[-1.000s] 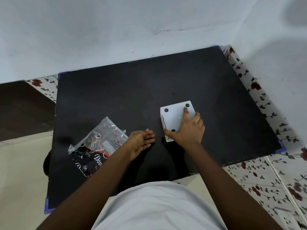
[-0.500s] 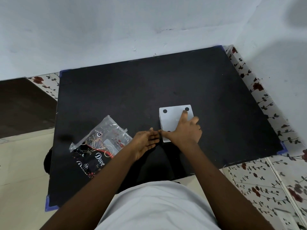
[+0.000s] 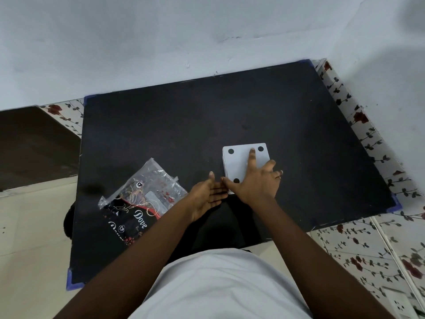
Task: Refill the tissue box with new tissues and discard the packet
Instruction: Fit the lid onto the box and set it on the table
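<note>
Looking down from the head camera, I see the white tissue box (image 3: 240, 160), marked with black dots, lying near the middle of the black table (image 3: 161, 125). My right hand (image 3: 255, 183) lies flat and spread on its top, gripping nothing. My left hand (image 3: 207, 194) is open, fingertips against the box's near left corner. The plastic tissue packet (image 3: 138, 199) lies left of both hands, near the table's near edge.

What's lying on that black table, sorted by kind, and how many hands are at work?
White tissue box: 1
Plastic packet: 1
Hands: 2, the left hand and the right hand
Total: 4
</note>
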